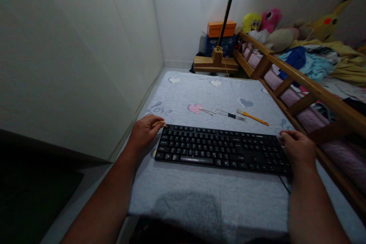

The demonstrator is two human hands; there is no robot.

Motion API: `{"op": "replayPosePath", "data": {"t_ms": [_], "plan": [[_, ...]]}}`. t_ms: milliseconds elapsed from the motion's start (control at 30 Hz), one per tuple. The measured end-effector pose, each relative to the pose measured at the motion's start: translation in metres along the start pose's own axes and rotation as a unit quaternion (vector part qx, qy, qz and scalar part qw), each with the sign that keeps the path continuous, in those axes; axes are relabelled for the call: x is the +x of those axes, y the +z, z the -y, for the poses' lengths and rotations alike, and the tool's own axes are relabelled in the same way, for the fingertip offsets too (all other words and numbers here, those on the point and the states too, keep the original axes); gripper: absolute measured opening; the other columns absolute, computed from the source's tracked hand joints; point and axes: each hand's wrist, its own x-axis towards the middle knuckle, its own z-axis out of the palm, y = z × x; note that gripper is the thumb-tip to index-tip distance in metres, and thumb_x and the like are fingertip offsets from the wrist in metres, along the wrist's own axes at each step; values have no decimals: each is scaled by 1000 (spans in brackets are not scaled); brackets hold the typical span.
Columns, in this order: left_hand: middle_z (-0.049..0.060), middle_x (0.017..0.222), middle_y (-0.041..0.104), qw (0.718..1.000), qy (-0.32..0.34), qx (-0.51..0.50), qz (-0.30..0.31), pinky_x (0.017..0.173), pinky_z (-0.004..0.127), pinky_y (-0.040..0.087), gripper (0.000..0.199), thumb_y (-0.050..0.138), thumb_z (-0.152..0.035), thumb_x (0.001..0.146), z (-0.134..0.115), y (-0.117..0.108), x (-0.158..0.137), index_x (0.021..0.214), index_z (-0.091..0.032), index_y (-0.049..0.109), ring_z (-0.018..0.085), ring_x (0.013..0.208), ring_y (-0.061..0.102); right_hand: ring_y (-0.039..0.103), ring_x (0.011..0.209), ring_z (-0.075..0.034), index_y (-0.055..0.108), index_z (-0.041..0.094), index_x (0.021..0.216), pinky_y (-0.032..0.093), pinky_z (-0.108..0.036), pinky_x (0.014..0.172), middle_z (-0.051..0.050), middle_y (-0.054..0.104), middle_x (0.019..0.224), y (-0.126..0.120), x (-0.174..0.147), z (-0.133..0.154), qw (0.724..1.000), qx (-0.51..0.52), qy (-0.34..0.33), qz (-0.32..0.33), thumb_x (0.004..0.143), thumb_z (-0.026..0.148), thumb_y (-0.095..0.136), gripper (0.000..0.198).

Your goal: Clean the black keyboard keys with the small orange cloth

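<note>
A black keyboard (223, 148) lies flat across the cloth-covered table, its cable showing below the right end. At its top left corner, my left hand (144, 131) pinches a small tan piece (159, 123), perhaps cloth or sponge, against the Escape key area. My right hand (299, 146) is closed around the keyboard's right edge; some fingers are hidden. Behind the keyboard lie metal tweezers (208, 111), a wire tool with a black grip (231, 115) and a flat brush with a yellow handle (253, 117).
A patterned light-blue cloth (183, 91) covers the table. Along the right runs a wooden bed rail (311, 93), with clothes and plush toys behind it. A pale panel (85, 45) stands at left. Past the far edge are a wooden stand (215, 63) and an orange box (221, 29).
</note>
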Motion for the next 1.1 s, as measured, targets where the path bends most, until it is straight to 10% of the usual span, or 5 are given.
{"op": "replayPosePath", "data": {"t_ms": [233, 967, 1100], "plan": [[5, 90, 71, 996, -2, -49, 73, 81, 32, 50, 22, 65, -39, 83, -10, -2, -3, 89, -20, 74, 20, 86, 67, 60, 61, -20, 69, 17, 83, 45, -32, 62, -2, 64, 65, 0, 0, 0, 1000, -6, 3, -4, 58, 35, 65, 31], [7, 91, 72, 1000, 4, 23, -6, 83, 33, 50, 23, 63, -38, 82, -6, -2, 0, 88, -18, 74, 21, 87, 66, 59, 57, -19, 68, 18, 77, 46, -32, 60, -1, 63, 61, -2, -10, 13, 1000, 0, 1, -6, 58, 34, 65, 25], [6, 90, 72, 997, 4, -42, 63, 79, 31, 52, 27, 65, -43, 82, -7, -5, -1, 89, -19, 74, 20, 85, 67, 58, 57, -19, 68, 18, 77, 45, -31, 58, -1, 62, 60, -2, -9, 10, 1000, 7, -1, -7, 57, 34, 65, 26]]}}
